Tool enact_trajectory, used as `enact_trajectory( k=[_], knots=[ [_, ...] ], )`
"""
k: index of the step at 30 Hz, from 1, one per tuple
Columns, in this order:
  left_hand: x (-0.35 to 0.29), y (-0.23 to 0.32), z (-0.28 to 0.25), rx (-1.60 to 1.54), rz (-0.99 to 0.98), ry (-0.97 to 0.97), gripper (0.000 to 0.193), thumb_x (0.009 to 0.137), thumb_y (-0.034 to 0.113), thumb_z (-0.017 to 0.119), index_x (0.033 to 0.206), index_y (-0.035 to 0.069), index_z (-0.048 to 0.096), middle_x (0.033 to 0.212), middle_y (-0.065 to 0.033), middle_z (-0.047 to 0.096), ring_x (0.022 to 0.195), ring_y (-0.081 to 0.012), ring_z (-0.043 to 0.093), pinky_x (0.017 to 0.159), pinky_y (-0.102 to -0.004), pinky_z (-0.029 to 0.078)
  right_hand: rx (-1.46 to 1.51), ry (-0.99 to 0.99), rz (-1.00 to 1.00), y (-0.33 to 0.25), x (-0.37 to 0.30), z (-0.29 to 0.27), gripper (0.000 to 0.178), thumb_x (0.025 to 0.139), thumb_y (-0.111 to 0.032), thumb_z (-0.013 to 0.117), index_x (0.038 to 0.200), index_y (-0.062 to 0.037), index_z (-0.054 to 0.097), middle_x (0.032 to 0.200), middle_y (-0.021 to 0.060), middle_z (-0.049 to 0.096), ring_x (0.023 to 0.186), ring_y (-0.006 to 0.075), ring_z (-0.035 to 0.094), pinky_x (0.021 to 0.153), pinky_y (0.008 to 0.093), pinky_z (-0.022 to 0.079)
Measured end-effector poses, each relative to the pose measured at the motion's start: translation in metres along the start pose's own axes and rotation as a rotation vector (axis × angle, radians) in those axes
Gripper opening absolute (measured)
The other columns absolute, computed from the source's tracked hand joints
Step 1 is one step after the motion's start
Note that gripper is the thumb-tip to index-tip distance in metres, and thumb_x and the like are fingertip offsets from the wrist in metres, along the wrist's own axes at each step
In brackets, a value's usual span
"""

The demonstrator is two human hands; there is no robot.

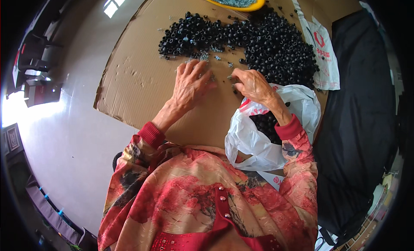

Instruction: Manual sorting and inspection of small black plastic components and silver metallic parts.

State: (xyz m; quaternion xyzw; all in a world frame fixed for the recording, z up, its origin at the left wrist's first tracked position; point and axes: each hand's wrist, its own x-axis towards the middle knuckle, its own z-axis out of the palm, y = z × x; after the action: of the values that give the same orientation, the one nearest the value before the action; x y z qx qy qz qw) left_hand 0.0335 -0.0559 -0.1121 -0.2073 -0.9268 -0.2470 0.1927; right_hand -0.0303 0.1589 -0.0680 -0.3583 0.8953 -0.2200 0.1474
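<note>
Small round black caps, some showing a hole, lie heaped on a brown cardboard sheet. At the near left edge of the heap, my left hand bends its fingers down over the cardboard, with small silvery bits showing by its thumb; what it holds is unclear. My right hand is closed in a pinch a little to the right, and the tiny thing at its fingertips cannot be made out. Under my right wrist an open white plastic bag contains more black caps. Loose silvery pieces are scattered between the hands and the heap.
A yellow bowl full of small silvery pieces stands at the far edge. Beside the heap lies a flat white plastic bag. Black cloth covers something along the right. Pale floor stretches to the left.
</note>
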Motion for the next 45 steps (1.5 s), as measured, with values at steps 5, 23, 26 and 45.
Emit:
enact_trajectory(
  k=[5, 23, 26, 45],
  knots=[
    [-0.017, 0.012, -0.014, -0.058, 0.024, -0.016, 0.032, 0.075, 0.025, 0.068, 0.099, 0.006, 0.060, 0.109, -0.0107, 0.056, 0.102, -0.0298, 0.051, 0.085, -0.0431, 0.039, 0.002, 0.149, -0.193, -0.004, 0.031, -0.019, 0.018, 0.076, -0.007, 0.057, 0.092, -0.0008, 0.058, 0.076, 0.0176, 0.061, 0.070, 0.0338, 0.061, 0.064, 0.0400, 0.049],
    [-0.016, 0.069, -0.010, -0.354, 0.094, -0.007, 0.027, 0.065, 0.008, 0.067, 0.092, 0.004, 0.061, 0.097, -0.0093, 0.058, 0.095, -0.0272, 0.053, 0.084, -0.0416, 0.040, -0.067, 0.121, -0.178, 0.007, 0.072, 0.006, 0.009, 0.073, -0.005, 0.057, 0.081, -0.0004, 0.056, 0.075, 0.0144, 0.059, 0.072, 0.0323, 0.060, 0.066, 0.0393, 0.049],
    [-0.024, 0.071, -0.003, -0.357, 0.108, -0.025, 0.030, 0.064, 0.005, 0.065, 0.093, 0.003, 0.061, 0.096, -0.0089, 0.058, 0.095, -0.0267, 0.053, 0.084, -0.0410, 0.040, -0.072, 0.146, -0.205, 0.017, 0.071, 0.004, 0.006, 0.072, -0.004, 0.056, 0.075, 0.0003, 0.054, 0.071, 0.0145, 0.059, 0.068, 0.0320, 0.060, 0.062, 0.0381, 0.048],
    [-0.025, 0.061, 0.000, -0.279, 0.029, -0.001, 0.027, 0.072, 0.014, 0.068, 0.096, 0.005, 0.060, 0.099, -0.0082, 0.058, 0.094, -0.0260, 0.053, 0.080, -0.0385, 0.041, 0.000, 0.035, -0.224, 0.010, 0.037, 0.001, 0.008, 0.072, -0.003, 0.051, 0.078, -0.0005, 0.055, 0.074, 0.0159, 0.061, 0.069, 0.0323, 0.061, 0.061, 0.0399, 0.049]
  ],
)
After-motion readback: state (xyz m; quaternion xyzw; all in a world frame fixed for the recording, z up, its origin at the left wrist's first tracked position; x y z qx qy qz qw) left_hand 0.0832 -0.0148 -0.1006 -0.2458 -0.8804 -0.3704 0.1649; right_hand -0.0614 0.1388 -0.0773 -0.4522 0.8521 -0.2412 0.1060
